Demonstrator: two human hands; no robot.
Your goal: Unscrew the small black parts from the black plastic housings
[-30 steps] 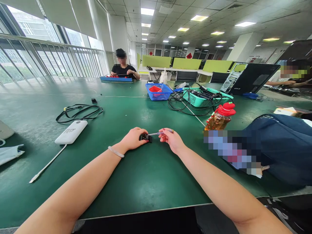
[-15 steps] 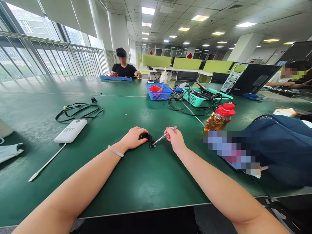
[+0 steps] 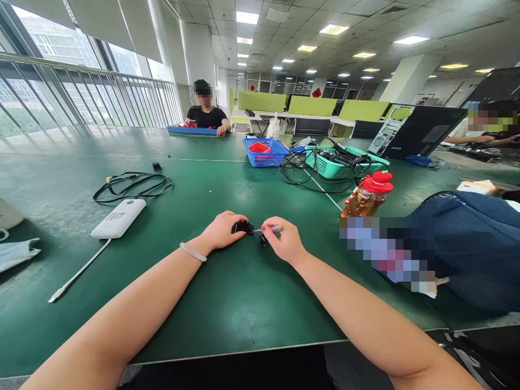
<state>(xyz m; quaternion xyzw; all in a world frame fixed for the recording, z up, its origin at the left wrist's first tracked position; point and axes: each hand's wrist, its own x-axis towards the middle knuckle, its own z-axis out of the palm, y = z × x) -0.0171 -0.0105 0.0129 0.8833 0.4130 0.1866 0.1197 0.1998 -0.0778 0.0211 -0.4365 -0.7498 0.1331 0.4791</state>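
Observation:
My left hand (image 3: 225, 230) is closed on a small rounded black plastic device (image 3: 244, 227), holding it down on the green table (image 3: 227, 309). My fingers hide its left end. In my right hand (image 3: 287, 238) is a slim screwdriver (image 3: 278, 228) with a clear handle, gripped between thumb and fingers. It lies almost level, its thin shaft pointing left at the device's right end. Just below the shaft, beside my right fingertips, is a smaller black piece (image 3: 263, 240). I cannot tell whether this piece is joined to the device.
On the left lie a white power bank (image 3: 118, 218) and a looped black cable (image 3: 132, 187). Farther back are a blue basket (image 3: 265, 157) and a green basket (image 3: 331, 169) with cables. A red-capped bottle (image 3: 368, 197) and a dark blue bag (image 3: 467, 254) occupy the right. A person (image 3: 206, 116) sits opposite.
My right hand has moved left, and the screwdriver has gone from slanting down to nearly level. The smaller black piece has shifted right. My left hand stays in place.

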